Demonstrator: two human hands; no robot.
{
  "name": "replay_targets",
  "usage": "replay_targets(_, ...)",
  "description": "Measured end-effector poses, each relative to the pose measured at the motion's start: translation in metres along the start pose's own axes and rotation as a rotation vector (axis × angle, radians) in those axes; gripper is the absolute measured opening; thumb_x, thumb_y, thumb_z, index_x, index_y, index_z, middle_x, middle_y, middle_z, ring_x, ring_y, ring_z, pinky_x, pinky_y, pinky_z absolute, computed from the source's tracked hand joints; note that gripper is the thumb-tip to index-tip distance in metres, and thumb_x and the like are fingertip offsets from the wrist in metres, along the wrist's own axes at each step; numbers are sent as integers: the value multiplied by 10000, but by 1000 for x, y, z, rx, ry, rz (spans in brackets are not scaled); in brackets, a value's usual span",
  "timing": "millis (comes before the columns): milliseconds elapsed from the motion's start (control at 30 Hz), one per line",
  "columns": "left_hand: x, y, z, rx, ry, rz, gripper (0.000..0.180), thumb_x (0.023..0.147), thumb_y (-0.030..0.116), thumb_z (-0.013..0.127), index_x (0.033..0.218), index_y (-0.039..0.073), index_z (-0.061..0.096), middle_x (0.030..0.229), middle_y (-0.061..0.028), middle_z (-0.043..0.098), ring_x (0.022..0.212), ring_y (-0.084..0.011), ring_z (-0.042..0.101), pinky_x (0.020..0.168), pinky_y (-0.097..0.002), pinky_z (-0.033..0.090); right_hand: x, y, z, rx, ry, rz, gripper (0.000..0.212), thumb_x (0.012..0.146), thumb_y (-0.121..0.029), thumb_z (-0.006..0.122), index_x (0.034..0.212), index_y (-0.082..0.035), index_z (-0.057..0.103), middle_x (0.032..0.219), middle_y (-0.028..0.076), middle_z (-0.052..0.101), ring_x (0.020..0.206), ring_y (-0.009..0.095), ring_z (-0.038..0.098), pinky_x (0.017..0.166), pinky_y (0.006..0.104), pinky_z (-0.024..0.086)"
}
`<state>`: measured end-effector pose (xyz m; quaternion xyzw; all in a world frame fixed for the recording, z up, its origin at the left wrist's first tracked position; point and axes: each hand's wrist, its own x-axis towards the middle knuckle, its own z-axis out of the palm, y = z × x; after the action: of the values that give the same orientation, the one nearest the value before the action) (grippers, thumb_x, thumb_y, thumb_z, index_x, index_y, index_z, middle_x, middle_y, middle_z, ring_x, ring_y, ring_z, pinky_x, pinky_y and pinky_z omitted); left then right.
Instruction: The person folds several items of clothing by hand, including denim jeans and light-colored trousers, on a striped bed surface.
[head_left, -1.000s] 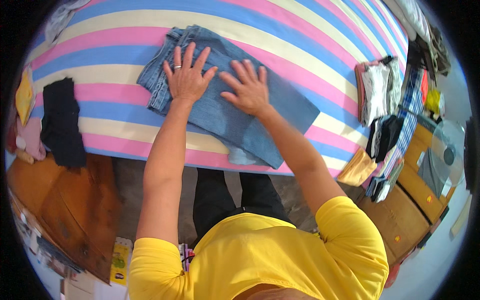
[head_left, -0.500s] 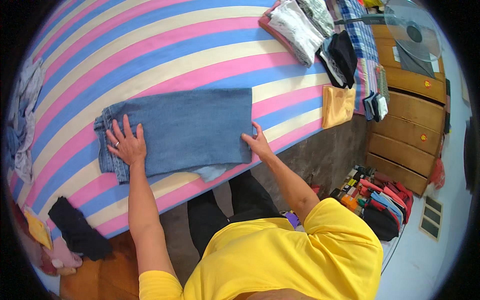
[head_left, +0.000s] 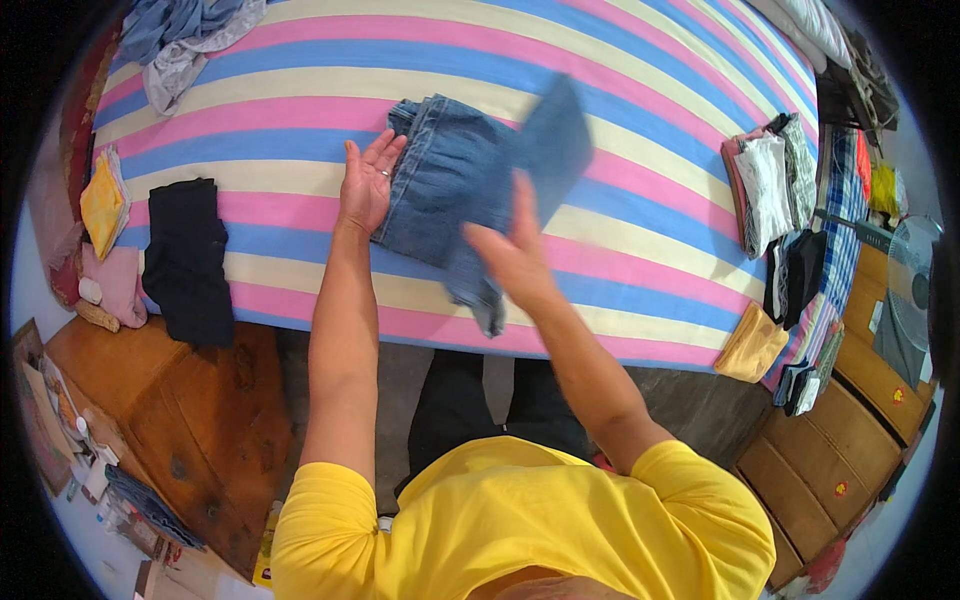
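A pair of blue jeans [head_left: 435, 195] lies on the striped bed sheet in front of me, its right part raised and turned up in a motion-blurred flap. Beside the stitched left edge, my left hand [head_left: 368, 187] is open, palm up, with the fingertips touching the denim. My right hand [head_left: 518, 258] grips the raised part from the near right side, thumb toward the left and one finger pointing up. Blur and cloth obscure its other fingers.
On the right of the bed [head_left: 640, 265] are folded clothes [head_left: 768, 190] and a yellow cloth [head_left: 750, 342]. Black trousers [head_left: 187, 255] hang over its left front edge, above a wooden cabinet [head_left: 205, 400]. A fan [head_left: 912, 265] stands beside the wooden drawers [head_left: 825, 450].
The jeans, flat half a second ago, now have their right part lifted and folding leftward with my right hand. My left hand has turned from palm down to palm up. The view has shifted.
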<state>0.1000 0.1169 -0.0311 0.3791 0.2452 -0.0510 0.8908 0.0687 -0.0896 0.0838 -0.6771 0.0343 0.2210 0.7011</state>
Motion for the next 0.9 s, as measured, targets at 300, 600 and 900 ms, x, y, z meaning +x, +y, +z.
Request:
replay_targets(300, -5, 41, -36, 556, -91, -172, 579, 828, 409, 526, 1264, 53, 392, 1116, -121, 537, 979, -213, 537, 838, -337, 438, 58, 46, 42, -685, 153, -604, 567, 752, -192, 629, 1251, -70, 388, 1113, 168, 517, 1047, 350, 490, 819, 395, 418)
replay_targets(600, -4, 2, -46, 1649, 315, 413, 545, 724, 398, 639, 1164, 116, 484, 1114, -156, 504, 998, -339, 494, 820, -416, 421, 122, 85, -31, -1343, 151, -492, 504, 804, -461, 496, 1238, -212, 441, 1321, 170, 338, 1248, 370, 256, 971, 547, 196)
replay_targets(900, 25, 32, -54, 993, 16, -119, 726, 677, 314, 718, 1230, -22, 387, 1098, -195, 524, 956, -230, 537, 803, -334, 441, 42, 110, -108, -1045, 667, -376, 422, 797, -233, 582, 1148, -30, 469, 1203, 212, 441, 1124, 388, 383, 931, 457, 305)
